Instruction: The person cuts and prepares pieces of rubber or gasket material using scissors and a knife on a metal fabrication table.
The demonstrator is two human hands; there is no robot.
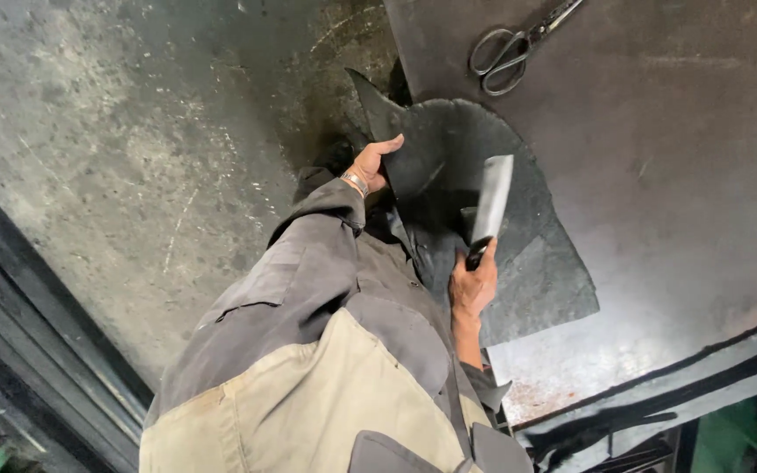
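The left hand grips the edge of a black rubber sheet lying on the dark metal workbench. The right hand is closed around the handle of a broad-bladed knife, blade raised over the sheet. Scissors lie well apart, farther along the bench.

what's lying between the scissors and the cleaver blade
In the head view, only the dark rubber sheet and bare metal tabletop lie between scissors and cleaver.
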